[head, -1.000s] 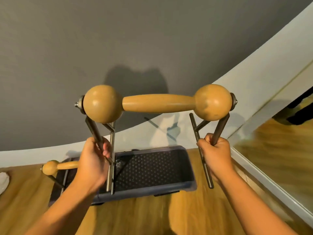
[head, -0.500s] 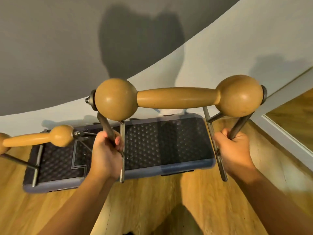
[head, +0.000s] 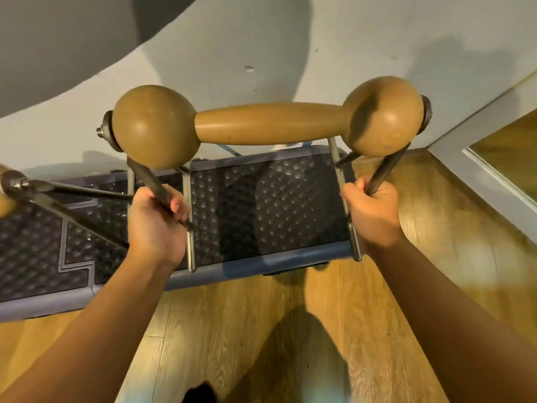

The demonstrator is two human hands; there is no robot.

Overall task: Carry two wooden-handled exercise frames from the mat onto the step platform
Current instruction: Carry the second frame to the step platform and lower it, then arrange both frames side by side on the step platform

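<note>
Far left edge: 2nd exercise frame (head: pixel 43 196), mostly cut off by the picture border. Only a sliver of its wooden knob, a metal end nut and dark metal legs show. Legs rest on the step platform (head: pixel 261 258), left part of its top.

Step platform: dark studded top, grey-blue rim, lies on the wood floor (head: pixel 232 330) against the pale wall (head: pixel 261 39). Runs from the left edge to about under the right hand.

Left hand (head: pixel 157 222): fingers curled tight round a dark slanted leg of the held exercise frame (head: pixel 270 123), just below the left knob. A lighter steel leg runs down beside the knuckles; its lower end sits over the platform's front rim.

Centre: held exercise frame, wooden bar with 2 big round knobs, bar roughly level, right end a bit higher. Metal washer and bolt at the left end, dark washer at the right end. It is up over the platform's right half, both hands carrying it. Cannot tell if the leg tips touch the platform.

Right hand (head: pixel 373 210): fist clenched round the dark slanted leg under the right knob. Steel leg runs down beside the thumb side, ending at the platform's front right corner.

Far right: white skirting board (head: pixel 479 170), and beyond it more wood floor.

Bottom centre: dark shadow on the floor.
</note>
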